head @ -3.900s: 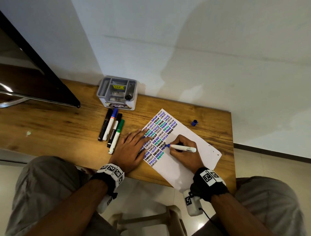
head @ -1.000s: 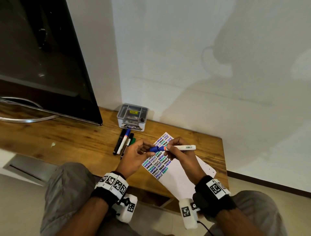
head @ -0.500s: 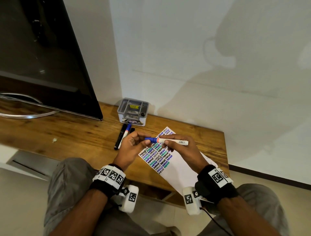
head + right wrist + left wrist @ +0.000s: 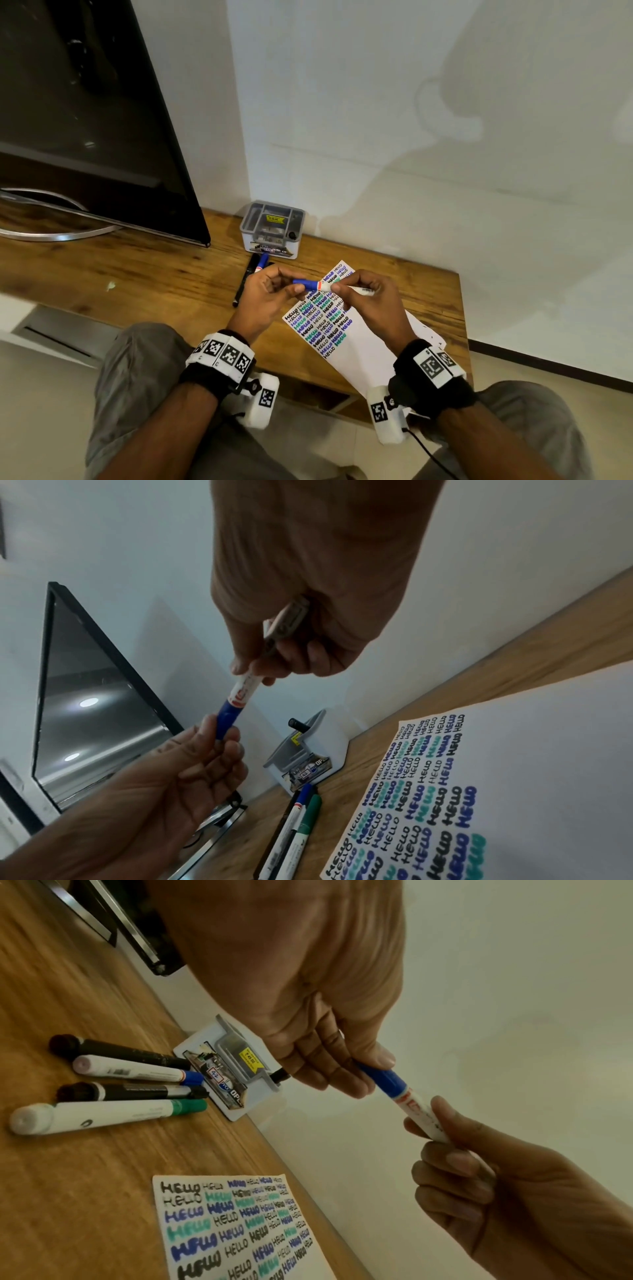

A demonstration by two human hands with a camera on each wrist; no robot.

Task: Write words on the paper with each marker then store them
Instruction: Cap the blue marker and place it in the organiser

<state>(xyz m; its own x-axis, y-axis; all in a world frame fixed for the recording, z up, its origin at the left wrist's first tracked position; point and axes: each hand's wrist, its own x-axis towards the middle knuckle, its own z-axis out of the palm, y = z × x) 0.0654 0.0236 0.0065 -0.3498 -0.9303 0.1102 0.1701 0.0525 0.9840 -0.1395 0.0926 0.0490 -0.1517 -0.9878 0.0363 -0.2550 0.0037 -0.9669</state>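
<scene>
1. The marker point(image 4: 337, 287) is up in the air between both hands, lying roughly level over the top end of the paper point(image 4: 356, 346), blue cap point(image 4: 305, 284) on and pointing to the left hand side
2. Left hand point(image 4: 270, 294) has its thumb and fingertips curled round the cap, pinching it, the other fingers loosely bent behind
3. Right hand point(image 4: 371, 301) grips the white barrel, thumb and fingers wrapped round it just past the red band, the tail end sticking out past the knuckles
4. The paper lies flat on the table point(image 4: 147, 274) below and a bit right of the hands, covered with rows of HELLO in black, blue and green, its lower part blank and hanging over the near edge
5. Just beyond the left hand four other markers point(image 4: 113, 1080) lie side by side on the wood, all capped: two black, one blue, one green
6. Past those, against the wall, sits a small grey organizer point(image 4: 273, 224) with a yellow sticker and a black thing standing in its right corner slot
7. Further left of the left hand is a dark monitor point(image 4: 85, 113) on a silver stand
</scene>
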